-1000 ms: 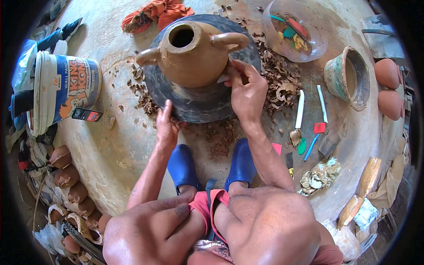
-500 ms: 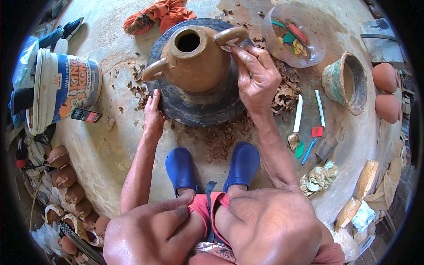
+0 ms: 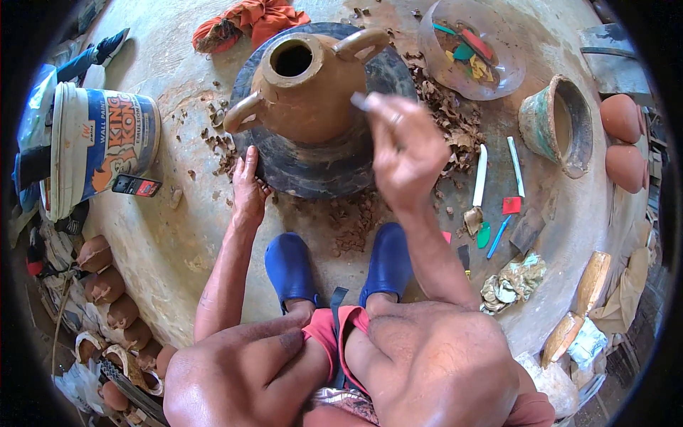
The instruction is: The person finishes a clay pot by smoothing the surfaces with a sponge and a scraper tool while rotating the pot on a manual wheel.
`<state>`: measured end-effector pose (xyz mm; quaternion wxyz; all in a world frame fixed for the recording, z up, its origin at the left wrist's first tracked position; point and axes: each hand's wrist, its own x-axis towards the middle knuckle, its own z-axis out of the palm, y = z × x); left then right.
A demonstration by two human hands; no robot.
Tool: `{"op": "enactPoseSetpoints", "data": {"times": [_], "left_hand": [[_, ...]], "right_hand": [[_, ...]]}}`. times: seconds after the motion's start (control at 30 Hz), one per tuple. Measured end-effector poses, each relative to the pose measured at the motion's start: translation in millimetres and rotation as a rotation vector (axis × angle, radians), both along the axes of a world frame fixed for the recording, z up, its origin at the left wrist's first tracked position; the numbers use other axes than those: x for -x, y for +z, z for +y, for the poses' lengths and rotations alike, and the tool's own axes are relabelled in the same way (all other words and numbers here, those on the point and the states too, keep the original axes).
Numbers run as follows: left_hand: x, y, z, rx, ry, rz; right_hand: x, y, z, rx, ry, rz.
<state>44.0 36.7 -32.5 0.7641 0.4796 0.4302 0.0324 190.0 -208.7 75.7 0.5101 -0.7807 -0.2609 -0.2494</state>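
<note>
Now pinches a small pale tool (image 3: pixel 358 101) between thumb and fingers of the right hand (image 3: pixel 410 146), near the pot's (image 3: pixel 313 103) right side, motion blur perhaps hiding any contact. Lays the left hand (image 3: pixel 249 191), fingers loosely extended, at the wheel's (image 3: pixel 313 181) near-left rim. Has the pot upright on the wheel, with shavings (image 3: pixel 461 135) to the right.

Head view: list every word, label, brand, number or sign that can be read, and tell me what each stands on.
White and blue bucket: large orange lettering with smaller print beside it, legible in part; wording not copied here.
Small dark device: marks on its face, too small to read.
Clay pot and dark wheel: no lettering to be made out.
</note>
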Motion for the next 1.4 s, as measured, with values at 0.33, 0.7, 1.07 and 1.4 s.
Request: {"op": "enactPoseSetpoints", "data": {"times": [0.33, 0.7, 1.07, 1.4], "left_hand": [[13, 13, -31, -0.011, -0.015, 0.071], [24, 21, -59, 0.103, -0.027, 0.074], [26, 33, -104, 0.344, -0.214, 0.14], [27, 25, -108, 0.471, -0.319, 0.171]], "right_hand": [[0, -18, 12, -0.051, -0.092, 0.116], [-1, -21, 4, -0.185, -0.178, 0.471], [-1, 38, 28, -0.15, -0.029, 0.551], [-17, 79, 57, -0.383, 0.121, 0.693]]}}
